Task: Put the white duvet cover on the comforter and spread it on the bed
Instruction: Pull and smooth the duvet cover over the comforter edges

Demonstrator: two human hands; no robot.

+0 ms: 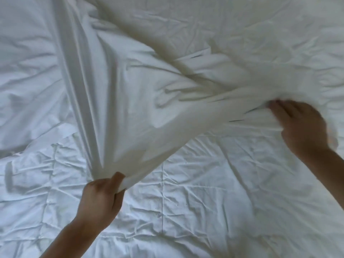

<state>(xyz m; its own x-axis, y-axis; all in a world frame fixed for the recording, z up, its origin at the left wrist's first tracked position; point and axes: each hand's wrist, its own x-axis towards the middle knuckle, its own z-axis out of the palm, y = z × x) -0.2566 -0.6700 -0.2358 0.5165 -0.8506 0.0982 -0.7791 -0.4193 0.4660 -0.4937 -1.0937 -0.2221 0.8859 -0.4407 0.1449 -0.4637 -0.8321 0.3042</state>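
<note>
While the left hand [104, 194] is clamping its fingers [116, 180] on the bunched duvet cover [130, 108] and the right hand [301, 125] is pinching a fold, she is best pulling evenly, keeping the quilted comforter [204, 192] flat beneath her fingers.

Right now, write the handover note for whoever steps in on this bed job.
Left hand: grips a gathered edge of the white duvet cover, pulled taut.
Right hand: blurred with motion, fingers in the cover's folds; grip looks closed on fabric.
The quilted comforter lies flat on the bed, bare along the near side; the cover lies bunched across its far part.
Done: both pieces are on the bed.
Left: get the comforter inside the cover, then spread it smooth.
</note>
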